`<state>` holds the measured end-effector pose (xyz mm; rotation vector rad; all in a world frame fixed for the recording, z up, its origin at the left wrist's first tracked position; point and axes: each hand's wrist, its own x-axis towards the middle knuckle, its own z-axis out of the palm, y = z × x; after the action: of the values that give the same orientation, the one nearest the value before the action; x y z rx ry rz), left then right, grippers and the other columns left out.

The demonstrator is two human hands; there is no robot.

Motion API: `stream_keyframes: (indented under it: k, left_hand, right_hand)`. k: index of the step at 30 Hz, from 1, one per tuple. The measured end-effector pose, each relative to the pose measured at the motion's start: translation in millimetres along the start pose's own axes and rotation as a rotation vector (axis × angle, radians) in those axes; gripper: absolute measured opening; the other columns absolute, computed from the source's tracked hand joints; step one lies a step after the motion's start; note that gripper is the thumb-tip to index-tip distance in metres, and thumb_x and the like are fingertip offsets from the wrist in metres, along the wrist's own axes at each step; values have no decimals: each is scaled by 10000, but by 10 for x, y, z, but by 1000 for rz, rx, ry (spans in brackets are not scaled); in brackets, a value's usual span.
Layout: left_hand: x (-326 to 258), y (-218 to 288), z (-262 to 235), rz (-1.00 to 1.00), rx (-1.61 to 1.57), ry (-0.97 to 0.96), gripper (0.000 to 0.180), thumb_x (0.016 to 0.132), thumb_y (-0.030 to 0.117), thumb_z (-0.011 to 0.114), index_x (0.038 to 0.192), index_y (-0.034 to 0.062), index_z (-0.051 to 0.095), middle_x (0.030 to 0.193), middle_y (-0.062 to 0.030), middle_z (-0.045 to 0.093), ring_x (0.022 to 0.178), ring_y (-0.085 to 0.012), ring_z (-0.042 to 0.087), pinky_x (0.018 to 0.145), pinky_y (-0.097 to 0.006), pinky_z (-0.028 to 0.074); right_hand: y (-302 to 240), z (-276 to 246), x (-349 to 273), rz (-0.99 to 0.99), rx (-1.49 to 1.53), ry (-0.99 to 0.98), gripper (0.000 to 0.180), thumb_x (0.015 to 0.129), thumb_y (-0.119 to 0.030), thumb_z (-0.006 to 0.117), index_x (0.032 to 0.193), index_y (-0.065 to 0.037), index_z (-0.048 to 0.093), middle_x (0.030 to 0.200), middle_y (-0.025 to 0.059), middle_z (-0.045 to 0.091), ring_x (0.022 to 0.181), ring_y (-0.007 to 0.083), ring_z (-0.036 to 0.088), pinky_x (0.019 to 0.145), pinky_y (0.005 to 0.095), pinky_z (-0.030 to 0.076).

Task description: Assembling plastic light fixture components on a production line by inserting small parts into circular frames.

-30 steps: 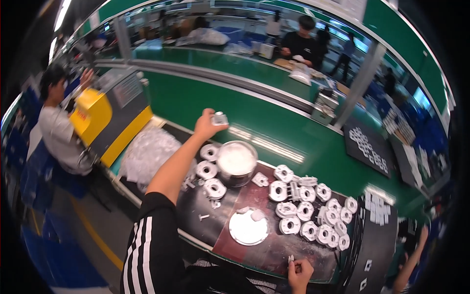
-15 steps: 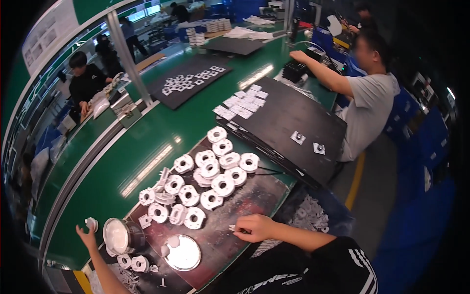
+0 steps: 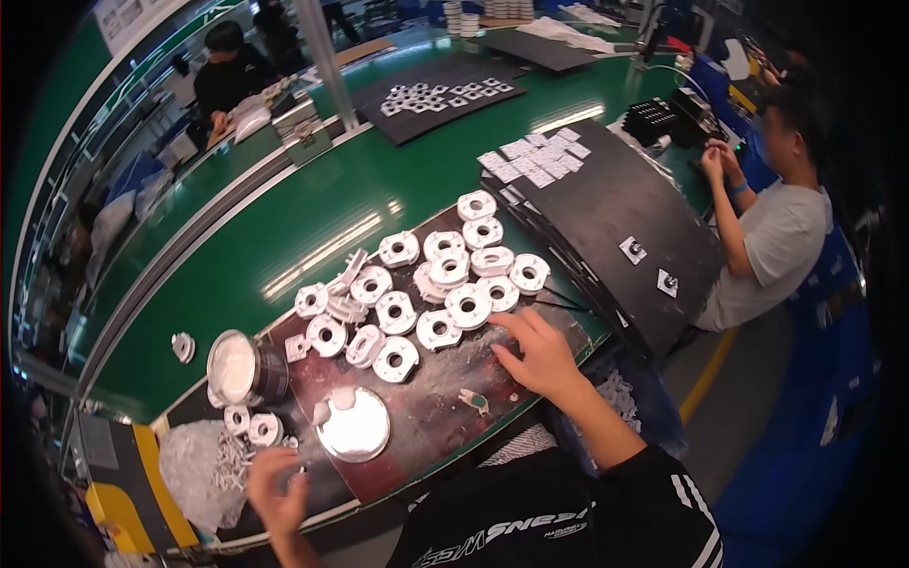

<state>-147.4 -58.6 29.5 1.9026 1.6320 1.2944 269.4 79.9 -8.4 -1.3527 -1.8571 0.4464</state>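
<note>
My right hand (image 3: 538,352) is open, thumb and fingers apart, at the near edge of a cluster of white round plastic housings with central holes (image 3: 469,306). Whether its fingertips touch one is unclear. A small scrap-like piece, greenish with pale ends (image 3: 473,402), lies on the dark red mat below that hand. Slightly blurred, my left hand (image 3: 277,494) hovers with fingers apart beside a clear plastic bag (image 3: 194,470) and a pile of small white pins (image 3: 233,461). No object shows in it. A single white part (image 3: 184,347) rests alone on the green table at the left.
An open tub of white paste (image 3: 237,369) and a shiny round lid (image 3: 355,428) with white lumps stand near me. Stacked black boards (image 3: 625,222) carry white square pieces. To the right sits a co-worker (image 3: 776,208), with a bin of white parts (image 3: 620,398) below the table edge.
My left hand has left the single white part and come toward the pins. My right hand has opened and moved up to the housings, away from the small piece. The view has shifted.
</note>
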Motion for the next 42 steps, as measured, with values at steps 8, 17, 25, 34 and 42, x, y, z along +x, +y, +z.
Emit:
stream_keyframes:
  k: [8, 17, 25, 34, 42]
  left_hand:
    - [-299, 691, 1308, -55, -356, -165, 221, 808, 13, 797, 1025, 22, 753, 1102, -151, 747, 989, -284, 721, 890, -375, 564]
    - [-147, 881, 1649, 14, -349, -254, 203, 838, 22, 786, 1038, 26, 746, 1092, -137, 740, 1028, -291, 712, 915, -378, 555]
    - [34, 943, 1973, 47, -73, -67, 780, 752, 127, 891, 1422, 22, 507, 1384, -205, 561, 1269, -404, 541, 1088, -474, 433]
    - [77, 633, 2358, -25, -13, -312, 728, 704, 169, 928, 1339, 34, 600, 1236, -166, 685, 1154, -384, 623, 949, -447, 524]
    - [232, 781, 2316, -52, 65, -319, 888, 678, 210, 904, 1478, 103, 535, 1507, -188, 466, 1394, -414, 417, 1144, -519, 365]
  right_hand:
    - [316, 349, 398, -390, -272, 37, 344, 828, -136, 785, 1158, -122, 690, 845, 56, 590, 787, 271, 617, 711, 410, 458]
    - [230, 168, 568, -493, -250, 125, 342, 792, -68, 779, 1123, -87, 697, 810, 60, 591, 740, 253, 619, 652, 386, 441]
    - [50, -68, -61, 447, 852, -603, 170, 957, -114, 769, 1055, 7, 699, 739, -84, 612, 665, -20, 524, 573, 180, 381]
    - [188, -56, -571, 520, 673, -535, 212, 972, -136, 742, 1121, 14, 721, 729, -83, 583, 652, -12, 480, 585, 198, 395]
    - [189, -206, -752, 273, 326, -410, 154, 927, -125, 763, 1033, -15, 741, 732, 11, 635, 605, 70, 550, 564, 242, 448]
